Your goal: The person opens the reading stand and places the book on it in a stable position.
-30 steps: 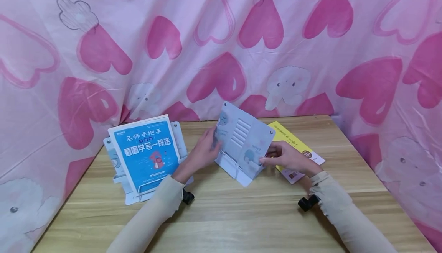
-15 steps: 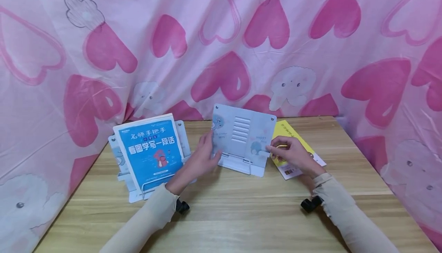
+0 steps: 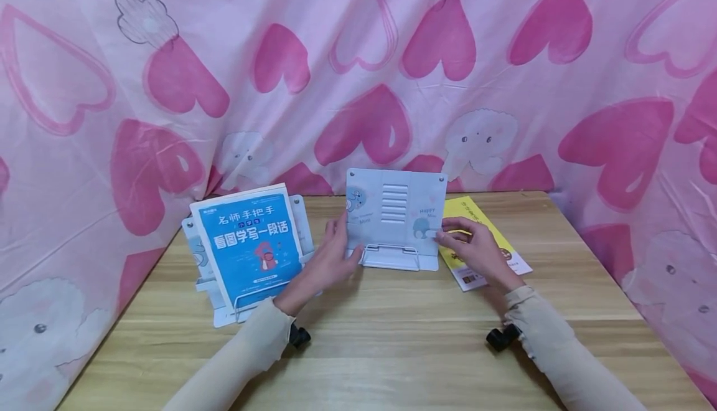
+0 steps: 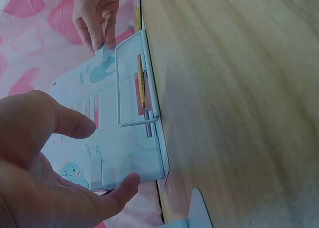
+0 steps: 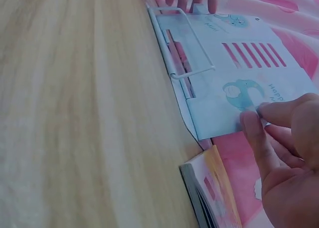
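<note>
A pale blue book stand (image 3: 394,212) with elephant drawings and a row of slots stands upright on the table, its wire page holder low in front. My right hand (image 3: 476,249) pinches the small tab at the stand's right edge between thumb and finger, clearly seen in the right wrist view (image 5: 294,158). My left hand (image 3: 330,258) is at the left edge with fingers spread; in the left wrist view the thumb and fingers (image 4: 75,123) are apart, and whether they touch the stand is hard to tell.
To the left, a second stand (image 3: 302,224) bears a blue book (image 3: 252,243) behind its wire. A yellow book (image 3: 476,212) lies flat at the right, partly under my right hand. A pink heart-patterned cloth (image 3: 358,56) hangs behind the wooden table (image 3: 392,349).
The middle book stand has turned from a tilted, angled pose to square and upright, facing me. Both hands have stayed at its sides, the right at its tab.
</note>
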Action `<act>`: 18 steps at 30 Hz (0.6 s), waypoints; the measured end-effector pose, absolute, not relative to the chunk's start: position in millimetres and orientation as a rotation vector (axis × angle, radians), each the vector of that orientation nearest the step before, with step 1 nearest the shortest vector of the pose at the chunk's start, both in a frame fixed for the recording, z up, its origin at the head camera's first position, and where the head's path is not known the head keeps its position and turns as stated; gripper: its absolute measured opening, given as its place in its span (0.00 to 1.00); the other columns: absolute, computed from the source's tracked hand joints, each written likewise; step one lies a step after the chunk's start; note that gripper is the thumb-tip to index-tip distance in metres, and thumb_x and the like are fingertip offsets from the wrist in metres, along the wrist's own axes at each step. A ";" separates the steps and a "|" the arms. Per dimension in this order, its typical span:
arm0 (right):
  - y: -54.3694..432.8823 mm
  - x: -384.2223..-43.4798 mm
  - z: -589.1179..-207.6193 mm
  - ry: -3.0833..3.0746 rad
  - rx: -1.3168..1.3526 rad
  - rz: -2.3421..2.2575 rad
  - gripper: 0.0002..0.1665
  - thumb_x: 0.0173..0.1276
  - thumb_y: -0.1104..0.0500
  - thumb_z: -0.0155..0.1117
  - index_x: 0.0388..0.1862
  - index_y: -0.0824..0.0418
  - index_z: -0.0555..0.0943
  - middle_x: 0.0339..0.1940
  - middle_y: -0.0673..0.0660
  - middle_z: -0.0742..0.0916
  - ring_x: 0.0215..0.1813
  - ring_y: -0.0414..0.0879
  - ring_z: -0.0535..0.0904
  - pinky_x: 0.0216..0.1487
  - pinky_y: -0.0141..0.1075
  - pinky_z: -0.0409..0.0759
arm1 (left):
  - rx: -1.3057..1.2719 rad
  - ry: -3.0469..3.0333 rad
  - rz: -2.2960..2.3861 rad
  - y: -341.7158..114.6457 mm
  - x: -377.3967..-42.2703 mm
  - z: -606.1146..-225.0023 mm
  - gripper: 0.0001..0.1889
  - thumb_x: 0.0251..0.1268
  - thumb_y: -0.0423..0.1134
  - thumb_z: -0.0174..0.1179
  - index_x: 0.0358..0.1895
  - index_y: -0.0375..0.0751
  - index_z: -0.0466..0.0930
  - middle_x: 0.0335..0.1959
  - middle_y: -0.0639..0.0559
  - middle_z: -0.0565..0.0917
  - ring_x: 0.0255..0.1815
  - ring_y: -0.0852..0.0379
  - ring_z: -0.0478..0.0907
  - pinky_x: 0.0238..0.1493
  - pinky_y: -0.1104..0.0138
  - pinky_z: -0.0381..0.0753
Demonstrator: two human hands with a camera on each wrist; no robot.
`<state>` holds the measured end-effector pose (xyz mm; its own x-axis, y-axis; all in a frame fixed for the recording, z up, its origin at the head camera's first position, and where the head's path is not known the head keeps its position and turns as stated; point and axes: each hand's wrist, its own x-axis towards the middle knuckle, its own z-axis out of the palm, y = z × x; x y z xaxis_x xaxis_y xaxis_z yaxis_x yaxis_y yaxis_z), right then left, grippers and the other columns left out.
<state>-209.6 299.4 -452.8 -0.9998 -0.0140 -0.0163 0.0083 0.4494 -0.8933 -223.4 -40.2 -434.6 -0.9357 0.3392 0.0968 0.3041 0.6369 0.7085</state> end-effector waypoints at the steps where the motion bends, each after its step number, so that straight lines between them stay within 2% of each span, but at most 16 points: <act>1: 299.8 -209.6 -453.0 2.648 -0.009 -1.639 0.37 0.73 0.34 0.72 0.73 0.49 0.79 0.70 0.54 0.84 0.68 0.52 0.87 0.58 0.32 0.88 | 0.540 2.808 1.197 -39.7 -223.0 -434.7 0.50 0.78 0.41 0.66 0.91 0.46 0.39 0.81 0.39 0.62 0.77 0.43 0.70 0.74 0.46 0.80; 3: 301.8 -210.4 -453.3 2.637 -0.025 -1.632 0.36 0.74 0.35 0.71 0.74 0.50 0.78 0.70 0.55 0.84 0.66 0.53 0.88 0.58 0.33 0.88 | 0.528 2.846 1.178 -37.5 -221.4 -435.0 0.51 0.77 0.41 0.67 0.90 0.46 0.40 0.82 0.40 0.61 0.78 0.43 0.67 0.76 0.46 0.79; 6: 307.0 -212.9 -452.9 2.661 -0.037 -1.599 0.37 0.77 0.33 0.67 0.75 0.51 0.77 0.68 0.58 0.85 0.62 0.55 0.89 0.58 0.38 0.90 | 0.583 2.939 1.147 -30.5 -215.5 -436.4 0.51 0.74 0.41 0.69 0.90 0.45 0.44 0.85 0.39 0.56 0.83 0.41 0.59 0.83 0.42 0.68; 9: 315.1 -215.4 -451.7 2.766 0.002 -1.500 0.38 0.80 0.32 0.61 0.77 0.55 0.76 0.69 0.61 0.84 0.66 0.58 0.85 0.65 0.46 0.87 | 0.790 2.983 1.168 -19.4 -205.6 -438.4 0.46 0.72 0.40 0.69 0.87 0.41 0.52 0.87 0.36 0.54 0.86 0.36 0.51 0.84 0.35 0.59; 11: 322.5 -216.6 -451.6 2.834 0.074 -1.428 0.38 0.83 0.35 0.58 0.79 0.58 0.74 0.72 0.64 0.83 0.69 0.61 0.81 0.69 0.52 0.83 | 0.947 2.934 1.188 -10.9 -197.5 -440.3 0.42 0.72 0.38 0.68 0.84 0.38 0.58 0.85 0.35 0.58 0.85 0.35 0.53 0.83 0.35 0.59; 13: 330.6 -217.5 -452.6 2.900 0.164 -1.350 0.37 0.85 0.39 0.58 0.80 0.60 0.73 0.75 0.68 0.79 0.73 0.64 0.77 0.72 0.58 0.78 | 1.057 2.854 1.174 -2.3 -190.0 -441.8 0.37 0.72 0.37 0.66 0.81 0.38 0.64 0.82 0.37 0.66 0.83 0.37 0.59 0.82 0.40 0.64; 16: 346.4 -219.4 -457.1 3.021 0.231 -1.228 0.35 0.83 0.47 0.62 0.79 0.65 0.73 0.77 0.74 0.76 0.76 0.71 0.70 0.77 0.67 0.69 | 1.107 2.720 1.115 12.2 -184.3 -442.6 0.32 0.75 0.38 0.63 0.78 0.39 0.68 0.76 0.43 0.75 0.79 0.46 0.68 0.82 0.51 0.71; 18: 356.3 -220.3 -460.1 3.081 0.269 -1.105 0.38 0.80 0.48 0.67 0.78 0.68 0.73 0.77 0.77 0.73 0.77 0.75 0.65 0.76 0.71 0.63 | 1.118 2.652 1.086 22.8 -183.7 -441.9 0.29 0.77 0.38 0.62 0.78 0.40 0.69 0.73 0.45 0.79 0.77 0.50 0.73 0.80 0.57 0.74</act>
